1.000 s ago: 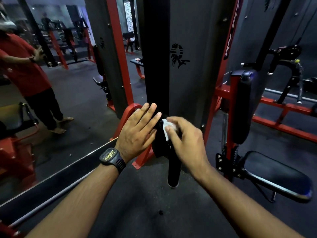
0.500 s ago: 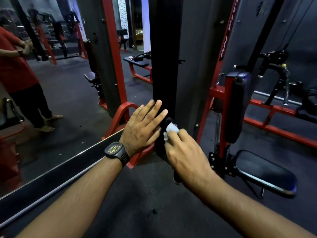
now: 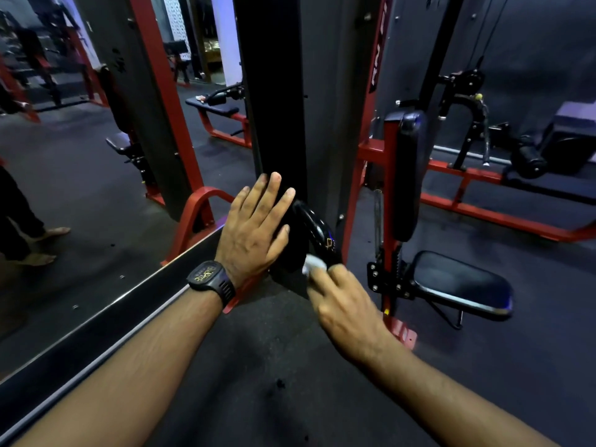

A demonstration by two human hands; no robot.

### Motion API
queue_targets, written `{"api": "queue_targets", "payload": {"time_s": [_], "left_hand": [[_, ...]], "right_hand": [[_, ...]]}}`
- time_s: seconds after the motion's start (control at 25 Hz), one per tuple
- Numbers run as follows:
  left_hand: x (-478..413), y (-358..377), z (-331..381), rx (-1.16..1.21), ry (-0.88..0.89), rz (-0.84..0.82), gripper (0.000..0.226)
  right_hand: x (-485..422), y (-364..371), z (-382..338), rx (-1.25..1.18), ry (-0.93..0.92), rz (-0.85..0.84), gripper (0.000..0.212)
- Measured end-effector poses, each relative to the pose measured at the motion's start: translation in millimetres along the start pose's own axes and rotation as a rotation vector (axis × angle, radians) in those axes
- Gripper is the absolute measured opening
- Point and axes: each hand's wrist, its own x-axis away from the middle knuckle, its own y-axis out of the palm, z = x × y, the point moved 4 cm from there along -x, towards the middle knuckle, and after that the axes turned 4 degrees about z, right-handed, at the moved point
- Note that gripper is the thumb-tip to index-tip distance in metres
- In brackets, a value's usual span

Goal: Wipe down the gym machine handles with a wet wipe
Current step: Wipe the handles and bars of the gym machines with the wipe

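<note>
- The left hand (image 3: 254, 230), a watch (image 3: 211, 277) on its wrist, lies flat with fingers straight and spread against the black post (image 3: 274, 91).
- At its 3 o'clock, touching it, curves the black handle (image 3: 317, 229).
- The right hand (image 3: 348, 308) has its fingers curled around a white wipe (image 3: 312, 264), pressing it to the handle's 6 o'clock end.
- A padded seat (image 3: 461, 282) sits at 3 o'clock.
</note>
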Motion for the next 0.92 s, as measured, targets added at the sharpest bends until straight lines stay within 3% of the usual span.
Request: {"api": "queue_targets", "payload": {"time_s": [0.44,0.52,0.6,0.68,0.76,0.84,0.92], "left_hand": [[1,3,0,-0.029,-0.025,-0.023,0.062],[0,3,1,-0.042,-0.028,-0.028,0.061],[-1,4,3,-0.048,-0.026,-0.032,0.06],[-2,4,4,-0.053,-0.022,-0.024,0.061],[-1,4,4,-0.051,-0.029,-0.022,0.062],[0,3,6,-0.046,-0.041,-0.019,0.063],[0,2,8,-0.046,-0.06,-0.026,0.063]], "right_hand": [[18,13,-13,-0.021,0.071,0.038,0.017],[31,25,-20,-0.033,0.07,-0.068,0.008],[46,35,-24,-0.071,0.097,-0.159,0.016],[49,26,-17,-0.15,0.146,-0.067,0.017],[46,3,1,-0.365,0.325,0.15,0.02],[43,-15,29,-0.685,0.711,0.371,0.019],[36,-4,49,-1.031,1.081,0.373,0.023]]}}
